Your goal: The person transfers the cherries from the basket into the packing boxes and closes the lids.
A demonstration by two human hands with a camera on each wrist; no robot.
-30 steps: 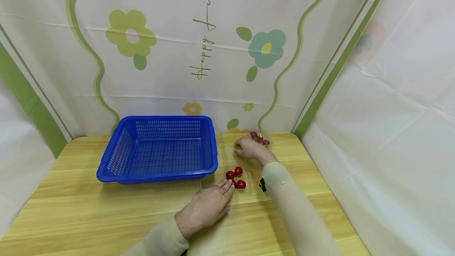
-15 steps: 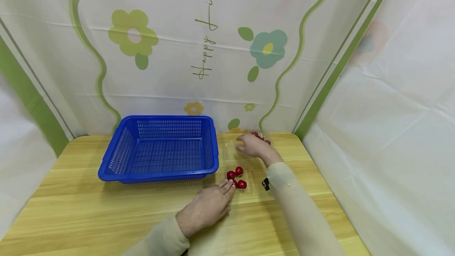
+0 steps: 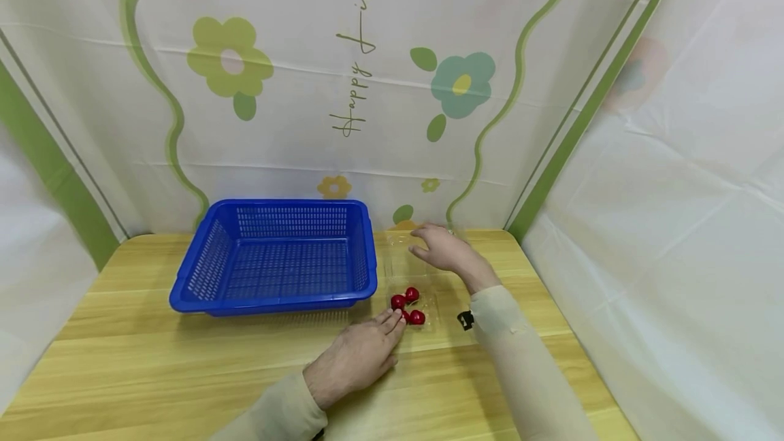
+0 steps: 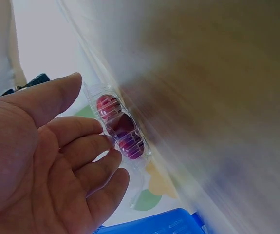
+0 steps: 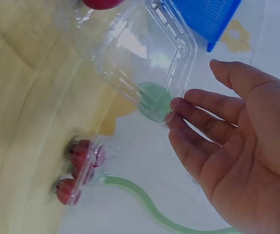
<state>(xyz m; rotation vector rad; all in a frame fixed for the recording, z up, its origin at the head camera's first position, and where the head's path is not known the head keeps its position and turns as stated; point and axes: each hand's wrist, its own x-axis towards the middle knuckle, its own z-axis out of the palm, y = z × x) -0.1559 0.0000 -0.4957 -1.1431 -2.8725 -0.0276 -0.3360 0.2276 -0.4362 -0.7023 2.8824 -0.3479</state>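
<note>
A clear plastic clamshell box (image 3: 431, 315) with several glossy red round fruits (image 3: 417, 317) lies on the table, right of the basket. My left hand (image 3: 355, 354) rests at its near left side, fingers extended, fingertips over the rim and one fruit. In the left wrist view the fruits (image 4: 131, 146) show through the ribbed plastic wall. The box's transparent lid (image 5: 144, 58) stands raised at the far side. My right hand (image 3: 446, 250) is behind it, fingers loosely extended, fingertips right at the lid's edge in the right wrist view.
Behind my right hand, mostly hidden in the head view, is a second clear box with red fruits (image 5: 81, 156). A blue perforated basket (image 3: 367, 250) stands on the left of the wooden table (image 3: 184, 373). A flower-printed curtain (image 3: 294, 101) hangs along the back.
My right hand has moved away and slightly right, and its fingers have spread. The lid's far edge shows higher in the head view. The left hand stays at the box.
</note>
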